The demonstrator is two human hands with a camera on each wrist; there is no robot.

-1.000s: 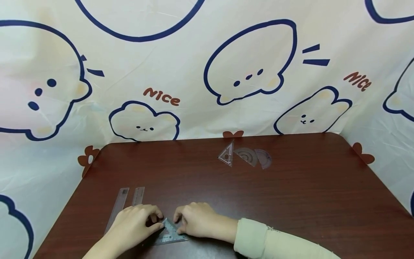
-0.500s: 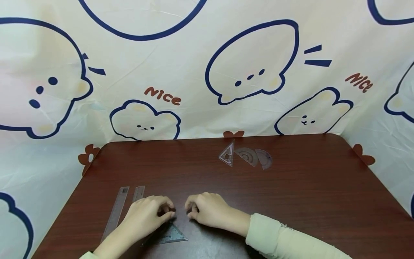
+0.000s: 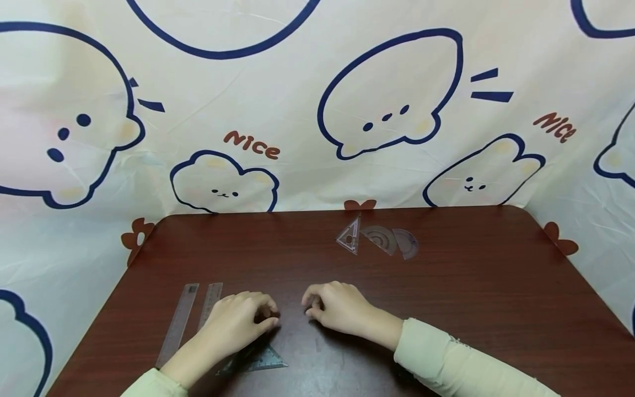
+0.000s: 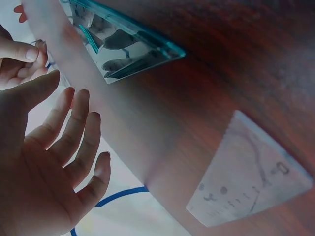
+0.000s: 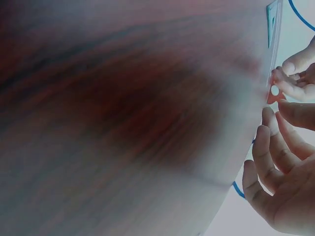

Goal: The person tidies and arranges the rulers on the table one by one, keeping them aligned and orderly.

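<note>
My left hand (image 3: 240, 321) hovers above a clear bluish set square (image 3: 269, 359), partly hiding it. Its fingers are loosely bent with nothing between them; in the left wrist view the palm of the left hand (image 4: 54, 162) faces the camera, bare. To the right, my right hand (image 3: 342, 310) is held over the table, fingers relaxed and holding nothing. A gap separates the two hands. Left of the left hand lie a longer clear ruler (image 3: 179, 321) and a shorter clear ruler (image 3: 210, 300), whose near end the hand covers.
At the back of the brown table (image 3: 471, 286) lie a small clear triangle (image 3: 351, 237), a protractor (image 3: 382, 240) and a second protractor (image 3: 407, 244), side by side. A white printed cloth (image 3: 297, 182) rises behind the table's far edge and along both sides.
Both hands have come away from the set square, which stays on the table. The right hand has moved right and farther back; the left hand has shifted slightly right and farther back.
</note>
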